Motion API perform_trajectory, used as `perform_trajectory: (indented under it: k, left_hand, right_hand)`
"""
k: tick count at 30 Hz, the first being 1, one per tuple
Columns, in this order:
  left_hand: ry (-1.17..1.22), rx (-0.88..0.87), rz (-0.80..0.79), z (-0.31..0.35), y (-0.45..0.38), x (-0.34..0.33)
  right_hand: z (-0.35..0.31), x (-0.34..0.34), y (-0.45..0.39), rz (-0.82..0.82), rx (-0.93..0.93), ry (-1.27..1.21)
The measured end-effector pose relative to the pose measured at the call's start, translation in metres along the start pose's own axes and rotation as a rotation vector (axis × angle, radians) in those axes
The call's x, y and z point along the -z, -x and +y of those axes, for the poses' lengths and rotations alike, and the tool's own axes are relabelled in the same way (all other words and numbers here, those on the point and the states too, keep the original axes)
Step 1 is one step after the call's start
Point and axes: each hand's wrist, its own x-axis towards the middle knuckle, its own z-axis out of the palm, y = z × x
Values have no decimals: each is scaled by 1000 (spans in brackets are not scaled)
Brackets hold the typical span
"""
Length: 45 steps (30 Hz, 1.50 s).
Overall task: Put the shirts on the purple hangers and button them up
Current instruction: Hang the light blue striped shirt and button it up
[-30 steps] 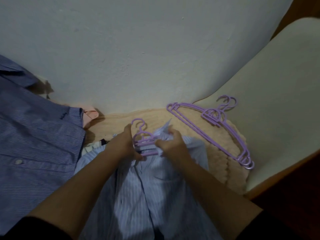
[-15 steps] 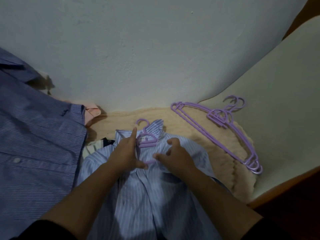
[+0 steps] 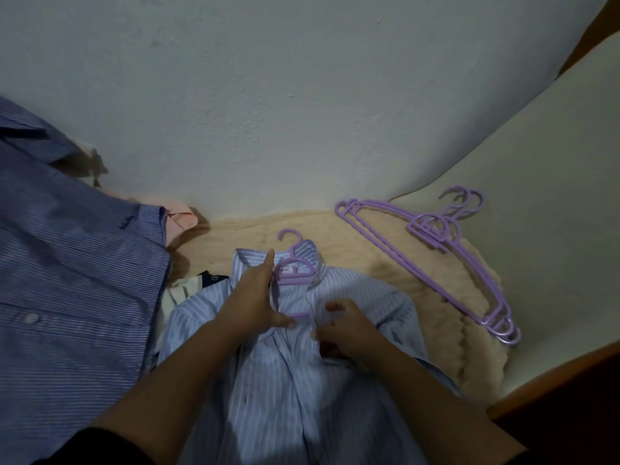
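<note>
While both forearms reach in from the bottom edge, the pale striped shirt point(image 3: 295, 391) lies flat beneath them on a peach fleece blanket point(image 3: 436, 297), its collar pointing toward the wall. A purple hanger point(image 3: 295, 271) sits inside the open neck, its hook poking out past the collar. The left hand point(image 3: 250, 305) rests on the left side of the placket with fingers mostly straight, forefinger stretched toward the collar and thumb touching the hanger's lower bar. The right hand point(image 3: 345, 327) is curled, pinching the shirt's front edge just below the collar; whether a button sits between the fingertips cannot be told. To the left, a darker blue striped shirt point(image 3: 73, 280) covers much of the surface, with a folded dark-and-white garment point(image 3: 191, 286) wedged between the two shirts and a pink garment point(image 3: 181, 221) peeking out behind it. To the right, a stack of purple hangers point(image 3: 432, 250) lies across the blanket and onto a cream mattress point(image 3: 536, 213). Beyond everything rises a plain white wall point(image 3: 268, 95).
</note>
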Motion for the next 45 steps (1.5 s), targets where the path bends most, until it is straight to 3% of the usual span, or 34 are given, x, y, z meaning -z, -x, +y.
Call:
perform_trajectory:
  k: [2, 6, 8, 11, 15, 19, 21, 28, 34, 37, 41, 45]
  left_hand:
    - [19, 13, 80, 1, 7, 3]
    - [80, 62, 223, 5, 16, 13]
    - [33, 102, 316, 6, 13, 18]
    - [-2, 194, 376, 7, 5, 23]
    - [225, 408, 320, 5, -11, 31]
    - [352, 458, 328, -5, -23, 34]
    - [397, 453, 306, -5, -23, 35]
    - [586, 459, 256, 5, -8, 33]
    - [1003, 373, 396, 36, -7, 41]
    - [1057, 349, 416, 46, -24, 49]
    - [1129, 374, 421, 41, -39, 36]
    - [1142, 446, 365, 15, -40, 1]
  right_hand:
    - [-9, 2, -1, 61, 37, -66]
    - [-35, 7, -12, 295, 411, 283]
    - [-50, 7, -14, 282, 554, 402]
    - [-73, 6, -23, 215, 493, 576]
    - [-89, 5, -48, 133, 399, 662]
    - [-90, 15, -56, -3, 361, 764]
    - [-86, 22, -56, -9, 337, 702]
    - [-54, 29, -41, 99, 216, 95]
    - [-62, 41, -30, 247, 234, -386]
    - [-84, 43, -29, 236, 290, -637]
    - [-96, 41, -44, 265, 278, -596]
    - [-74, 36, -60, 221, 200, -383]
